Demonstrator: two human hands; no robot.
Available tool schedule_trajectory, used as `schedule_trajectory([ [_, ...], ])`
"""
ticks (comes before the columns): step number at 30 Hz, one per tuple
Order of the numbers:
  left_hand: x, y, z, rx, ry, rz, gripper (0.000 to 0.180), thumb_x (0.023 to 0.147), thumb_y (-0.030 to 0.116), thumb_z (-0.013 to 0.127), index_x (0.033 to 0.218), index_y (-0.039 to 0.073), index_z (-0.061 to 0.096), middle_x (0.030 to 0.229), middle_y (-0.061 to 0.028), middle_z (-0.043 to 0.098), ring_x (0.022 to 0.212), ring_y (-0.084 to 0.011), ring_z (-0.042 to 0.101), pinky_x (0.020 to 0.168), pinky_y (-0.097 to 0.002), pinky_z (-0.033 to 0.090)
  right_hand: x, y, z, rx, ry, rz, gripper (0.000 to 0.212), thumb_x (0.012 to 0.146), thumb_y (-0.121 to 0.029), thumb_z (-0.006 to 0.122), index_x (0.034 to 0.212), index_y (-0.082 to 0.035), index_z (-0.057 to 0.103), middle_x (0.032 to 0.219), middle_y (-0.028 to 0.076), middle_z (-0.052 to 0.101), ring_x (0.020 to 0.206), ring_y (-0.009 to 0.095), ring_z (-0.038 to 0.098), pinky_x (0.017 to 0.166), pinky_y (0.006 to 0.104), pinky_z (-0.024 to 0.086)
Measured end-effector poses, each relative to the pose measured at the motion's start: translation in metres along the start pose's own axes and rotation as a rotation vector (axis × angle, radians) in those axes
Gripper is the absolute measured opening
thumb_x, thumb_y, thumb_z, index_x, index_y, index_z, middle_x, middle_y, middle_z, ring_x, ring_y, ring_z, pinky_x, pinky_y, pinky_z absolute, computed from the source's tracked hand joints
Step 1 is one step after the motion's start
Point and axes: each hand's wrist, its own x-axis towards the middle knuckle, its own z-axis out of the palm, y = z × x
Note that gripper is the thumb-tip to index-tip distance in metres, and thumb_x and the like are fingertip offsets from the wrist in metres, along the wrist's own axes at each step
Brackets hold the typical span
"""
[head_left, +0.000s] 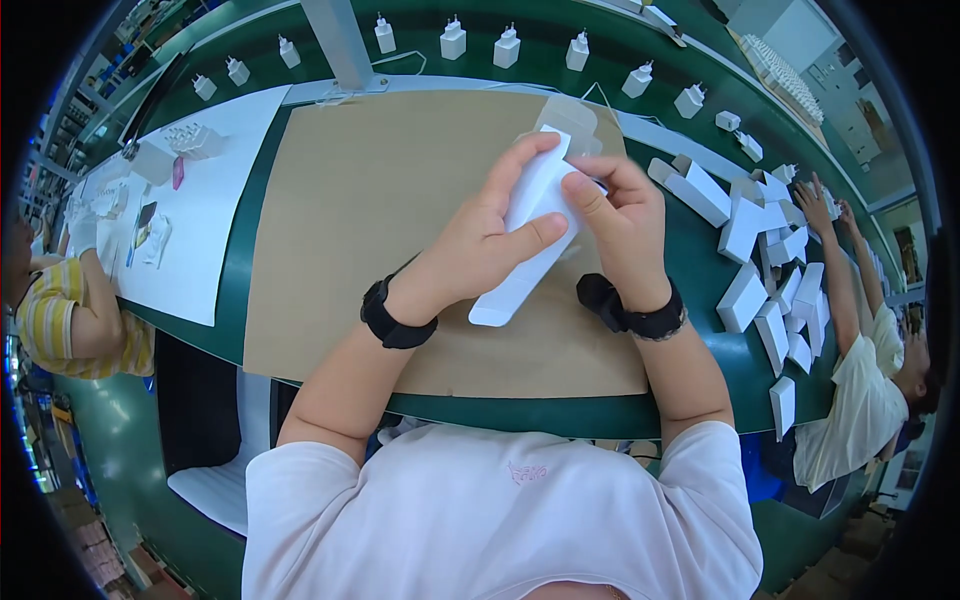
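A slim white cardboard box is held tilted above a brown sheet, its far end leaning right. My left hand grips the box along its left side, thumb across its face and fingers toward the far end. My right hand pinches the box's upper right side near an end flap, with the thumb on it. Just beyond the box lies a translucent plastic piece, partly hidden by the box and fingers. What is inside the box, if anything, does not show.
White boxes lie in a loose pile to the right. Several white plug adapters line a green ledge at the back. A metal post rises behind the sheet. Co-workers sit left and right.
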Motion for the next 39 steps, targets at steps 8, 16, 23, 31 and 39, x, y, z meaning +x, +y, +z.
schedule_trajectory([
  [8,-0.002,-0.004,-0.008,-0.242,-0.060,-0.196,0.045,0.082,0.015,0.054,0.122,0.013,0.033,0.107,-0.0110,0.047,0.095,-0.0196,0.052,0.077,-0.0306,0.045,0.006,0.007,-0.009,0.002,-0.240,0.070,0.027,0.089,-0.025,0.057,0.095,0.002,0.063,0.087,0.002,0.059,0.077,0.007,0.050,0.065,0.0197,0.040],
  [16,-0.002,-0.004,-0.007,-0.563,-0.103,-0.183,0.052,0.082,0.016,0.052,0.124,0.015,0.021,0.105,-0.0159,0.051,0.082,-0.0269,0.061,0.068,-0.0362,0.053,0.002,0.011,-0.005,-0.516,-0.118,-0.612,0.028,0.088,-0.021,0.058,0.106,0.001,0.061,0.098,0.008,0.062,0.087,0.012,0.054,0.072,0.0232,0.043],
  [23,-0.004,-0.003,-0.014,-0.253,-0.099,-0.226,0.057,0.077,0.014,0.050,0.124,0.016,0.016,0.106,-0.0166,0.046,0.088,-0.0223,0.055,0.071,-0.0334,0.048,0.005,-0.001,-0.015,-0.176,-0.183,-0.154,0.037,0.088,-0.029,0.058,0.111,0.000,0.061,0.095,0.010,0.065,0.086,0.013,0.057,0.079,0.0256,0.045],
  [31,-0.004,0.004,-0.018,-0.177,-0.142,-0.267,0.058,0.075,0.016,0.050,0.122,0.014,0.016,0.107,-0.0175,0.040,0.093,-0.0217,0.048,0.076,-0.0313,0.042,0.013,-0.010,-0.022,0.066,-0.278,0.194,0.026,0.079,-0.003,0.060,0.104,0.000,0.065,0.097,0.011,0.065,0.088,0.016,0.060,0.081,0.0267,0.046],
  [39,-0.002,-0.001,-0.017,-0.122,-0.028,-0.232,0.057,0.073,0.015,0.051,0.119,0.011,0.018,0.103,-0.0169,0.041,0.091,-0.0216,0.047,0.078,-0.0314,0.040,0.006,-0.010,-0.013,-0.062,-0.266,0.143,0.024,0.081,-0.005,0.060,0.105,0.000,0.065,0.101,0.012,0.065,0.090,0.015,0.059,0.082,0.0267,0.045],
])
